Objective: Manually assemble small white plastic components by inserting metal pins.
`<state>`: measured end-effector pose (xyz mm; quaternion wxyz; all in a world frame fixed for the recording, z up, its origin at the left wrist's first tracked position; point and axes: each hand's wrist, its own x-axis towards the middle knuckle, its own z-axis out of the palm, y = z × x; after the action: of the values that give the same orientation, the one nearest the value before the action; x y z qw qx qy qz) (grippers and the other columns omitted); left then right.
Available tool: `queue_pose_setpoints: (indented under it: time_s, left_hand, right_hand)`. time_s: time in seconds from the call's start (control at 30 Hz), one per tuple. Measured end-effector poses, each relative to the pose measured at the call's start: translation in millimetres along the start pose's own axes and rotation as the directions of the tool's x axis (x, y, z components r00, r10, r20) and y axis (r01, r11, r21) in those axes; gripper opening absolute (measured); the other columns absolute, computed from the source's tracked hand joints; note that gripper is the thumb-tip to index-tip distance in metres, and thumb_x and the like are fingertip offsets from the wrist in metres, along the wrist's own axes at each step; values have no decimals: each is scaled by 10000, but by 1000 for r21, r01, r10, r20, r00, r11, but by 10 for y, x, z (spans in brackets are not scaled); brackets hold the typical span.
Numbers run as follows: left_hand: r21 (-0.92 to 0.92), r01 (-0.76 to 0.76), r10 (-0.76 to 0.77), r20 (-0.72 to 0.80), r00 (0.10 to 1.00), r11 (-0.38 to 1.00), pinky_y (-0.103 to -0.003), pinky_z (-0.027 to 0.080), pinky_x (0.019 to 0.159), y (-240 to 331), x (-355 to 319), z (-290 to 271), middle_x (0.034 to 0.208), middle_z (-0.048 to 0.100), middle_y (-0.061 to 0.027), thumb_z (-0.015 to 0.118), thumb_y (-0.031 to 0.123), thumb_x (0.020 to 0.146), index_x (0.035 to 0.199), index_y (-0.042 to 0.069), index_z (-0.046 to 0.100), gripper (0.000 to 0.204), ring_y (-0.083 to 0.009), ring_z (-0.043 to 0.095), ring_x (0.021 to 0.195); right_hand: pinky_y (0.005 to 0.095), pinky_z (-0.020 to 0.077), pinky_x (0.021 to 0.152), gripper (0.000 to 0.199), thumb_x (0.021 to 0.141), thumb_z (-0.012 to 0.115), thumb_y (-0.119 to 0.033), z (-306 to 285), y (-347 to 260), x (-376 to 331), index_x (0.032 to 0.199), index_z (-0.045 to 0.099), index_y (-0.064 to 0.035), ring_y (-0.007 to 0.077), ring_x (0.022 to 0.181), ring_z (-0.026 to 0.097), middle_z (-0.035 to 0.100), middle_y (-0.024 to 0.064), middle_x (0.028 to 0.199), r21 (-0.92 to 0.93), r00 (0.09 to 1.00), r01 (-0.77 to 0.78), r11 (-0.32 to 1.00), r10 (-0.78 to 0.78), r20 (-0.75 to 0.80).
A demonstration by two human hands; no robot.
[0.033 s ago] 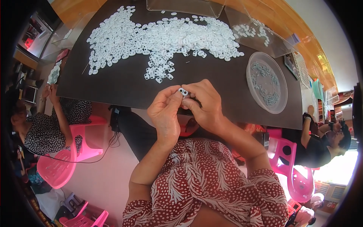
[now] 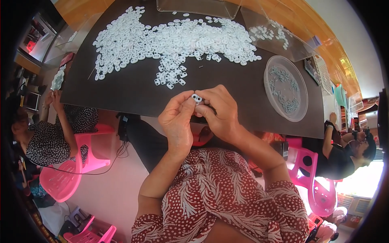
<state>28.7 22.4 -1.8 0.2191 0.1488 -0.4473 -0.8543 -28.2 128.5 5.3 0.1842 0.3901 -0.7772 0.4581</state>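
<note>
Both your hands meet near the front edge of the dark table: your left hand and right hand close in a narrow pinch on one small white piece, its two dark holes facing you. Beyond it spreads a broad heap of white pieces, a short tongue of them pointing your way. On your right sits a round clear tub with small grey-green parts inside.
</note>
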Motion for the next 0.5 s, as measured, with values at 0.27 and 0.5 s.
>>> queue_pose_setpoints:
  time_s: [0.27, 0.5]
  left_hand:
    - [20, -53, 49, 174, 984, 998, -220, 481, 708, -69, 14, -127, 953, 633, -85, 568, 54, 907, 1079, -69, 593, 213, -102, 575, 790]
    - [-20, -102, 104, 159, 982, 995, -227, 487, 732, -97, -6, -147, 981, 622, -78, 576, 38, 899, 1089, -62, 594, 215, -97, 572, 806]
  right_hand:
    - [335, 447, 592, 292, 672, 662, 35, 6, 9, -38, 960, 621, 17, 247, 685, 532, 619, 101, 809, 60, 999, -26, 998, 28, -28]
    - [327, 448, 596, 297, 678, 662, 37, 33, -12, -52, 972, 618, 34, 244, 690, 533, 624, 113, 822, 99, 999, 5, 995, -1, -34]
